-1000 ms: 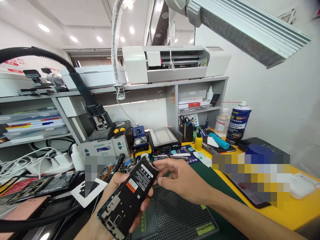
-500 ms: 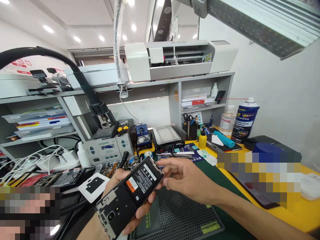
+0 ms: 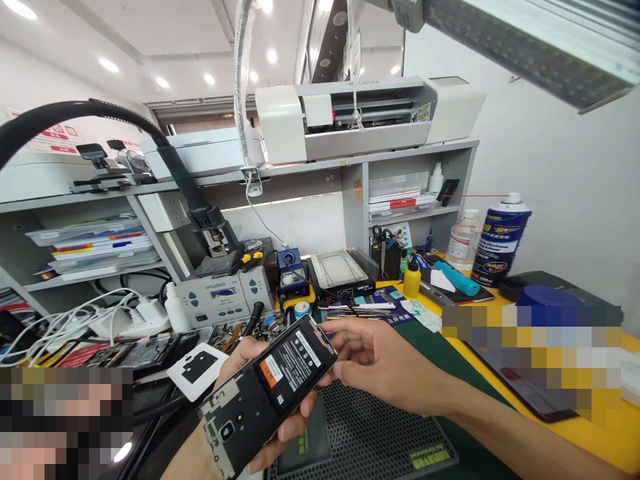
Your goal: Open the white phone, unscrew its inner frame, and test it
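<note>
A black smartphone [image 3: 270, 393] with its back cover off is tilted in front of me, inner side up. Its battery [image 3: 290, 367], with an orange and white label, sits in the frame, and the camera lens shows at the lower left end. My left hand [image 3: 289, 430] is wrapped around the phone from beneath, thumb along the far edge. At the phone's upper right end, my right hand [image 3: 370, 360] has its fingers curled around the edge; the fingertips are partly hidden. Under both hands lies a black perforated mat [image 3: 370, 427].
A white card [image 3: 197, 370] with a black cutout lies left of the phone. Behind are a rework station [image 3: 220, 297], a heating plate [image 3: 340, 270], a yellow bottle [image 3: 412, 280] and a spray can [image 3: 501, 240]. Lying at right is another phone [image 3: 525, 387]. A lamp [image 3: 525, 53] hangs overhead.
The whole view has shifted slightly, so things sit a little farther right. Both hands keep nearly the same hold on the phone.
</note>
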### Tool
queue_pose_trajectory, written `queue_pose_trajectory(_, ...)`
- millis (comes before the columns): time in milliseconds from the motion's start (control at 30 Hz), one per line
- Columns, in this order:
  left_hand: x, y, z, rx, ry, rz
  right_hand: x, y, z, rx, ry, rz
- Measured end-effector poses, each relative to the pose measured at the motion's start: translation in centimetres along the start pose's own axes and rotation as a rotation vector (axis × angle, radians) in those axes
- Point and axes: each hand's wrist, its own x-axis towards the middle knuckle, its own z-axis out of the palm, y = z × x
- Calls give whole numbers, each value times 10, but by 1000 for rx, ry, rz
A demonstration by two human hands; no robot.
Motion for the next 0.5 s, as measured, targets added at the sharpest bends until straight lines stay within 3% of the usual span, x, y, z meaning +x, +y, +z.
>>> queue_pose_trajectory(200,-1,3,1,4,11,-69,-3,-4,-2,-70,36,-9)
queue_pose_trajectory(267,-1,3,-3,2,7,-139,-6,-3,-3,-213,51,-101)
queue_pose_trajectory(400,0,-1,-7,-24,140,-86,-8,-4,-1,-555,-11,-321)
queue_pose_trajectory(500,2,-5,-2,65,230,-174,-8,-4,4,-672,-69,-393)
